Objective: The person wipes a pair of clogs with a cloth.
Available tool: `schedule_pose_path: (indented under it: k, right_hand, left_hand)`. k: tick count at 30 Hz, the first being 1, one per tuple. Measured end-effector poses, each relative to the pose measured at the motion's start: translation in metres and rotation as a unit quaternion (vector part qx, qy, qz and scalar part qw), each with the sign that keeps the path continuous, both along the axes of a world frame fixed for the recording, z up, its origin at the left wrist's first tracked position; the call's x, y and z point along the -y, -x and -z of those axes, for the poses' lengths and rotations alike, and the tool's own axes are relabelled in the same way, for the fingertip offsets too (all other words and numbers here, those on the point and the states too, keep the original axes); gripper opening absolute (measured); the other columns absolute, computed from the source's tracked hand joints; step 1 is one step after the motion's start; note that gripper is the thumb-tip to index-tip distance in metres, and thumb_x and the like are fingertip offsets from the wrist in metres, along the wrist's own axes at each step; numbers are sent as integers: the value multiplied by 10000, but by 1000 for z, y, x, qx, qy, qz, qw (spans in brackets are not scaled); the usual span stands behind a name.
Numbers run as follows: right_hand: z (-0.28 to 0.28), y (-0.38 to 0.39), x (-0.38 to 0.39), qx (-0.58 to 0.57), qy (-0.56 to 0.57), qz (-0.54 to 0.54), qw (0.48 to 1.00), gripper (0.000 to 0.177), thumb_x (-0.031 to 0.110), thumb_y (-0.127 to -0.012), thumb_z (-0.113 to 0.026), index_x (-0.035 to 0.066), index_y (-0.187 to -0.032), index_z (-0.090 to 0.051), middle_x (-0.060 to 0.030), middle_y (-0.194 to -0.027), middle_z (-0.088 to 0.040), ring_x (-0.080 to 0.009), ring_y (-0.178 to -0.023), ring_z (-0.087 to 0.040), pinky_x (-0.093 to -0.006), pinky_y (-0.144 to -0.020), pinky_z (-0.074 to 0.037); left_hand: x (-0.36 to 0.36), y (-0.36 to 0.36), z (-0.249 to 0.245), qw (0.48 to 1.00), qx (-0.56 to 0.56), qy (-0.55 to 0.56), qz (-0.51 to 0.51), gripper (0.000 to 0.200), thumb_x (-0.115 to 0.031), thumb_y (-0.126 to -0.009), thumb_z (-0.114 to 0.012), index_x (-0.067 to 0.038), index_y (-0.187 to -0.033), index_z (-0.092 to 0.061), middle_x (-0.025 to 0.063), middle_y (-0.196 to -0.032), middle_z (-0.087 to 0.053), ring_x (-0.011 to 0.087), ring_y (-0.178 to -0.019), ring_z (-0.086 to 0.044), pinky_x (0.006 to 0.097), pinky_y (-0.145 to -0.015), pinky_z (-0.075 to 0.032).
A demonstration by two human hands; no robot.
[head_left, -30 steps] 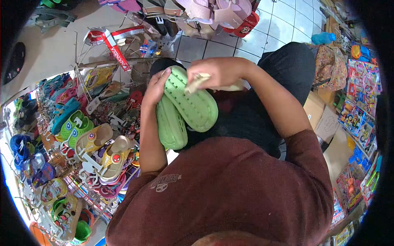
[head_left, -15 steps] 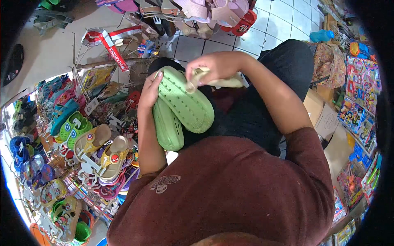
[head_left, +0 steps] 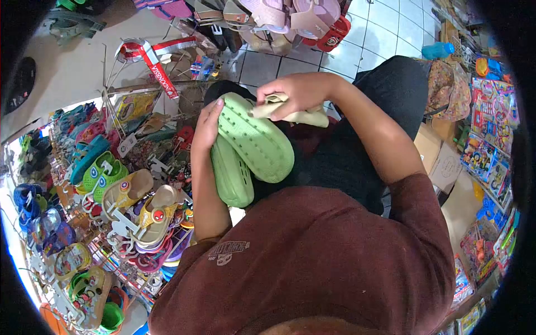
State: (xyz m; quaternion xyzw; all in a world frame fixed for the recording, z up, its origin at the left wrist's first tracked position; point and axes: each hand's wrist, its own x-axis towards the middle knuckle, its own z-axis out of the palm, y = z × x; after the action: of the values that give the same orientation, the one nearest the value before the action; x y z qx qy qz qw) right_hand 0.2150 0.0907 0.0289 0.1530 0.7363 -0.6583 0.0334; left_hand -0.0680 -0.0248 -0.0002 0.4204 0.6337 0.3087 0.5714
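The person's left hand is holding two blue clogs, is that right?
Not quite: the clogs are light green, not blue. The head view shows the left hand holding both of them, while the right hand grips a cream piece.

The green clogs (head_left: 254, 139) look like matt moulded plastic dotted with holes, the cream piece (head_left: 296, 116) on them matt and pliable, the near shirt (head_left: 312, 251) soft dull cloth, the left rack (head_left: 120, 223) thin metal wire, the far floor tiles (head_left: 385, 39) glossy, the right boxes (head_left: 438, 159) plain cardboard.

Right hand (head_left: 301, 92) swung cream piece (head_left: 311, 117) level, toward green clog (head_left: 254, 139) heel.
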Motion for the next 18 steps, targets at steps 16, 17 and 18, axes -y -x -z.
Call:
schedule_pose_path:
  k: [16,17,18]
  right_hand:
    - [9,-2,-5,-73,74,-85,991,385,127,-902,-709,71,-1266,-596,-52,-1197,-647,-153,-1123,-575,-311,-985,-441]
    - [6,-7,-11,-47,79,-101,991,394,137,-904,-706,71,-1275,-590,-56,-1197,-647,-153,-1124,-574,-312,-986,-440]
    - [4,-10,-14,-21,85,-118,989,403,146,-907,-702,70,-1285,-584,-61,-1198,-647,-153,-1125,-572,-313,-986,-439]
  left_hand:
    - [-4,-9,-6,999,-32,-1,8,485,-424,-1064,-510,11,-1194,-680,45,-1023,-706,120,-913,-630,284,-838,-492]
    - [-4,-10,-8,998,-60,-10,12,488,-428,-1067,-501,7,-1198,-682,44,-1028,-706,117,-917,-629,279,-841,-490]
    - [-5,-8,-6,998,-52,-12,18,487,-424,-1068,-500,9,-1200,-681,44,-1032,-707,116,-917,-628,277,-844,-489]
